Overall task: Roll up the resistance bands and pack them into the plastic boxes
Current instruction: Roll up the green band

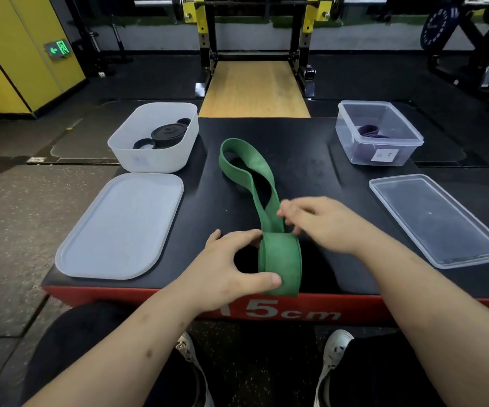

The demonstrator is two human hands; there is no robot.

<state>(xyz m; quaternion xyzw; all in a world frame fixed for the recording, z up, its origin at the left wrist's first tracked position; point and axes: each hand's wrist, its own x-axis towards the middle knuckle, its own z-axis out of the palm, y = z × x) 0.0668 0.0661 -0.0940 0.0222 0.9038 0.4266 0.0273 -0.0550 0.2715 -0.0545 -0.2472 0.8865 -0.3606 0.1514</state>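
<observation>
— What is the biggest thing here?
— The black table (311, 148), with a red front edge below the wrists.

— And on it?
— Two lids lie flat. The white lid (120, 227) is well left of the left fingers (249, 235), and the clear lid (437, 218) is well right of the right fingers (286, 211). Beyond each lid is its open box. The white box (149, 160) is far left and ahead of the fingers, the clear box (346, 136) far right and ahead.

— Where is the band?
— The green band (280, 259) is between the two hands at the table's near edge. Part of it is wound into a roll standing on edge. The unrolled part runs away from the fingers and ends in a twisted loop lying mid-table.

— What are the hands doing?
— The left hand (225, 268) grips the roll, with its thumb on the near side and its fingers curled over the far top. The right hand (325, 221) comes in from the right. Its fingers are bent onto the strap just beyond the roll and pinch it there, though they are a little blurred.

— Is anything in the boxes?
— Rolled black bands (168, 135) sit in the white box. A purple band (369, 132) sits in the clear box, which has a white label (386, 156) on its near wall. The writing on it is too small to read.
</observation>
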